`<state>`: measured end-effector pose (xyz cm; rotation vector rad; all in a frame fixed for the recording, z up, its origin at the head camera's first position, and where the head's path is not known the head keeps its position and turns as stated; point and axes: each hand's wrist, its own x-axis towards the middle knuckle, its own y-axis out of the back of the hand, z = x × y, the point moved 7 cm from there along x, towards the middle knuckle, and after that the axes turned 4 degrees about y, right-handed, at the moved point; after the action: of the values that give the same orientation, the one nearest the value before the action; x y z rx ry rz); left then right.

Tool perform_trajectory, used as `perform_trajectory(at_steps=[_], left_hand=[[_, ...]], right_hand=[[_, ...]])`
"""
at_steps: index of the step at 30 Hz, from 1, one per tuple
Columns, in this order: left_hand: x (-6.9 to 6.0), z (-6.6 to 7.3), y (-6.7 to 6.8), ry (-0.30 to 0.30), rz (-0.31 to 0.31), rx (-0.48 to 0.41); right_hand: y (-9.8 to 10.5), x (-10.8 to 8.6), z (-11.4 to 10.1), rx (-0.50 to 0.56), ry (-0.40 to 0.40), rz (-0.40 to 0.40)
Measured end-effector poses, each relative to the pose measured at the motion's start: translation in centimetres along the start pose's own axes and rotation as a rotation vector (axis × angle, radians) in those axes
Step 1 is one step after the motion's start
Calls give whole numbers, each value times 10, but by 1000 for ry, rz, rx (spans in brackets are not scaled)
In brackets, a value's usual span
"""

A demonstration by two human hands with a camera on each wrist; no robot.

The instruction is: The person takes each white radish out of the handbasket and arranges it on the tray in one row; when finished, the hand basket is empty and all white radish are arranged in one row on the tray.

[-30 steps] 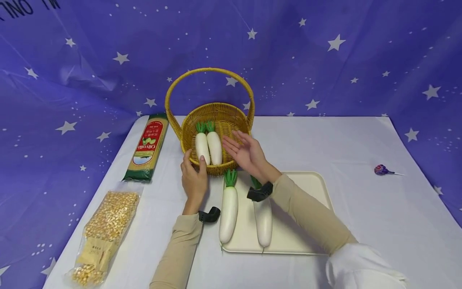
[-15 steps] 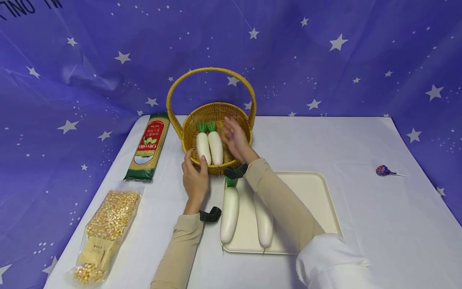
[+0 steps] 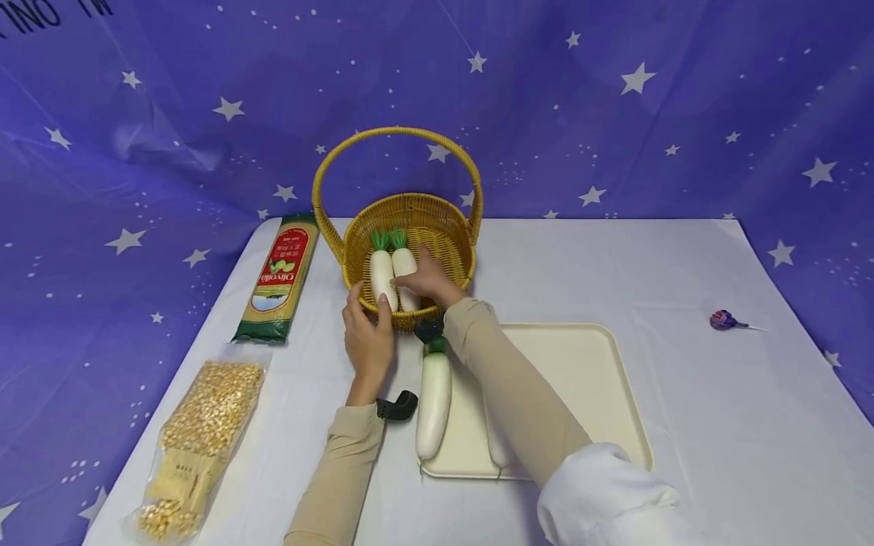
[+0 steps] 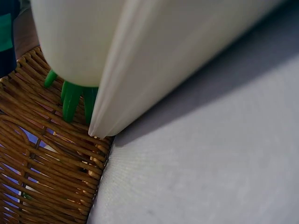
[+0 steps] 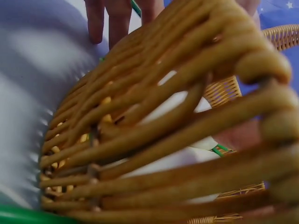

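Two white radishes with green tops lie side by side in a yellow wicker basket (image 3: 464, 258). My right hand (image 3: 433, 279) reaches in over the front rim and grips the right radish (image 3: 404, 262), the thumb lying across it; its other fingers are partly hidden. The left radish (image 3: 381, 273) lies right beside it. At the front-left rim, my left hand (image 3: 369, 341) touches the basket with its thumb and fingers extended. Its fingers (image 5: 117, 21) point down outside the wicker in the right wrist view.
A cream tray (image 3: 580, 394) in front of the basket bears two more radishes: one (image 3: 433, 406) at left, another (image 3: 498, 447) mostly under the right forearm. Left stand a noodle packet (image 3: 280, 280) and a bag of corn kernels (image 3: 212, 409). A lollipop (image 3: 724, 320) lies far right.
My right hand has moved left into the basket, from beside the radishes onto the right one, its open palm now turned down. The left hand and basket have stayed put.
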<state>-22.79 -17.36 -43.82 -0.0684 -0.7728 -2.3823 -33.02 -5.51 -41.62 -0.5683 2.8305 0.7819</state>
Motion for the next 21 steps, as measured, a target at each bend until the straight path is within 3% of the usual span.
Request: perform_trajectory(at_steps=[11, 21], left_hand=[[1, 2, 3, -16, 5, -9], [0, 1, 1, -11, -8, 1]], right_hand=[[-1, 1, -4, -8, 25, -28], [-6, 6, 0, 135, 75, -182]])
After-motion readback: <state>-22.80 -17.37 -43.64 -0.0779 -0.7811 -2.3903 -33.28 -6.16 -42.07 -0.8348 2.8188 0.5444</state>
